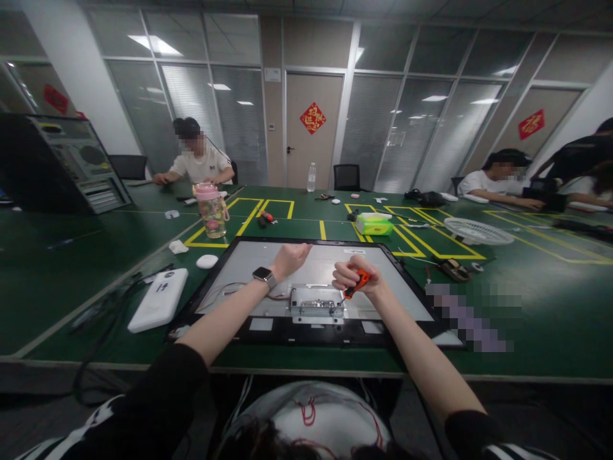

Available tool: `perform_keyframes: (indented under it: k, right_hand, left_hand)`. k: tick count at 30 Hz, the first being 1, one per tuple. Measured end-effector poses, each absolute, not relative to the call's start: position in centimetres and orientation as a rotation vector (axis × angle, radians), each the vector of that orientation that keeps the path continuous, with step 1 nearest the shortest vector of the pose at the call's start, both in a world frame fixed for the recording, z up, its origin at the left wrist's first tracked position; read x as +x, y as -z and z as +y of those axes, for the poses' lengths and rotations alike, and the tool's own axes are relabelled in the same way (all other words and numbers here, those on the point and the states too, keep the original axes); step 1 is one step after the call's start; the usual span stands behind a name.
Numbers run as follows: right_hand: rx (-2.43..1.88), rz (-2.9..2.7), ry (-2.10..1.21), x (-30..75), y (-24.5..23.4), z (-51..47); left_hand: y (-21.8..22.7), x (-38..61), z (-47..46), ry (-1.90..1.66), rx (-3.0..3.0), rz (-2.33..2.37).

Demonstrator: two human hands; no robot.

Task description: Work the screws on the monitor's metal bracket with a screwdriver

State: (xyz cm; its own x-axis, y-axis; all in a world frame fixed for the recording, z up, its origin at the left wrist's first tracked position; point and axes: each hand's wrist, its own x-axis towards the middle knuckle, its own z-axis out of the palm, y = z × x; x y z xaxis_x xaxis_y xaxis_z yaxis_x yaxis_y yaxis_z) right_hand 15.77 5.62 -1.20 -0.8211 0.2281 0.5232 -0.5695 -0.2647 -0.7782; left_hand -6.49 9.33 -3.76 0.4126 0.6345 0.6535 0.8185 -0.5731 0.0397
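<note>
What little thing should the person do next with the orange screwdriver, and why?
Probably give the screwdriver one small, gentle turn. The right hand grips its handle, and its tip points down at the right end of the metal bracket, seemingly touching it. Which way to turn, I can't tell.
</note>
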Motion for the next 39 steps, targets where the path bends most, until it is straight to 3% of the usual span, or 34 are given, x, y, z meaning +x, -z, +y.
perform_keyframes:
  k: [9, 30, 39]
  right_hand:
    - [0.461, -1.514, -2.120, 15.9, 1.5, 6.0]
    - [0.372, -1.678, -2.024, 16.1, 0.6, 6.6]
    - [0.284, -1.657, -1.983, 16.5, 0.2, 6.4]
  left_hand:
    - [4.0, -9.3, 13.2, 0.494, -2.185, -1.792]
    - [6.8, -9.0, 15.6, 0.924, -1.390, -2.472]
    - [7.0, -9.2, 16.3, 0.834, -1.418, -2.606]
